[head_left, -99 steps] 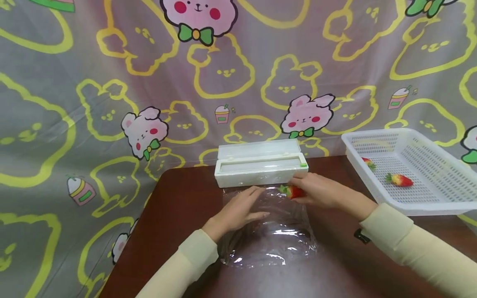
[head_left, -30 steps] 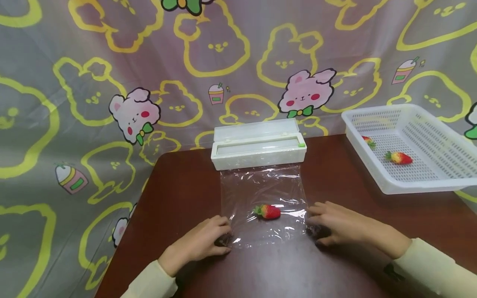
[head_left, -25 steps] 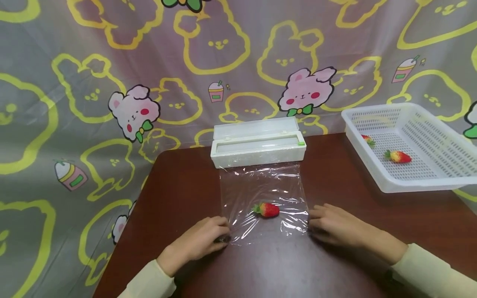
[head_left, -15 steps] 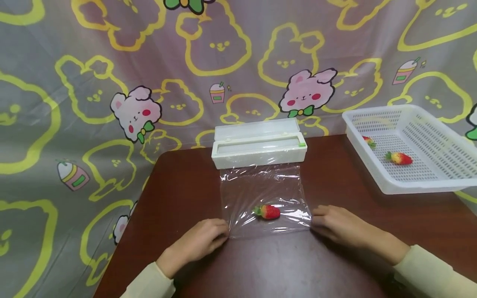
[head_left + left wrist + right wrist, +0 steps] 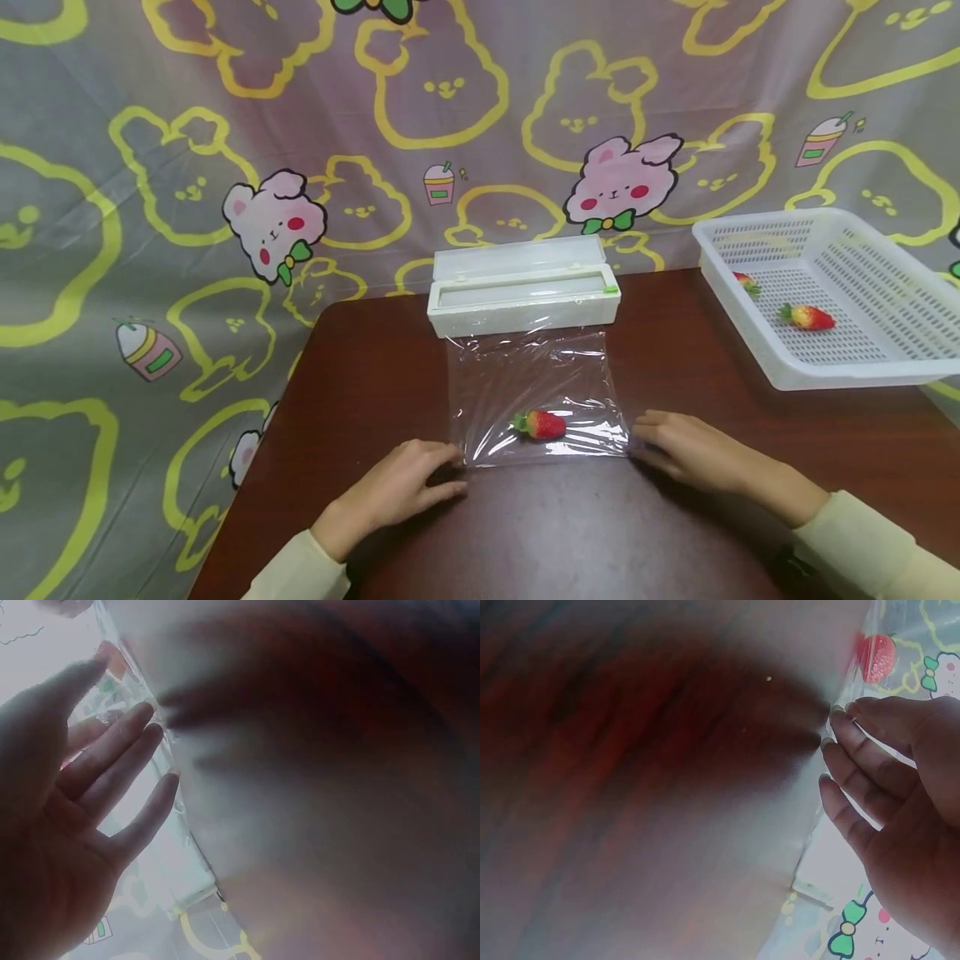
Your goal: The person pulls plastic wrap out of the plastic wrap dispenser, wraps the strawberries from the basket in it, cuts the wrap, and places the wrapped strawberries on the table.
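Observation:
A red strawberry (image 5: 543, 425) with green leaves lies on a sheet of cling film (image 5: 525, 375) spread over the table. The film runs out from a white cling film dispenser (image 5: 525, 315) whose lid stands raised. At the film's near left corner, my left hand (image 5: 397, 487) has its thumb apart from its fingers, with fingertips (image 5: 146, 712) touching the film's edge. My right hand (image 5: 697, 454) pinches the near right corner between thumb and index finger; the other fingers (image 5: 847, 814) are spread in the right wrist view.
A white perforated basket (image 5: 862, 371) stands at the right with two strawberries inside, one of them a red and yellow strawberry (image 5: 808, 317). A green slider (image 5: 611, 289) sits at the dispenser's right end. A patterned curtain (image 5: 480, 108) hangs behind the dark brown table (image 5: 360, 375).
The strawberry has gone from my right hand onto the film. Both hands moved to the film's near corners, and its near edge was drawn straight. My left thumb has just parted from the fingers.

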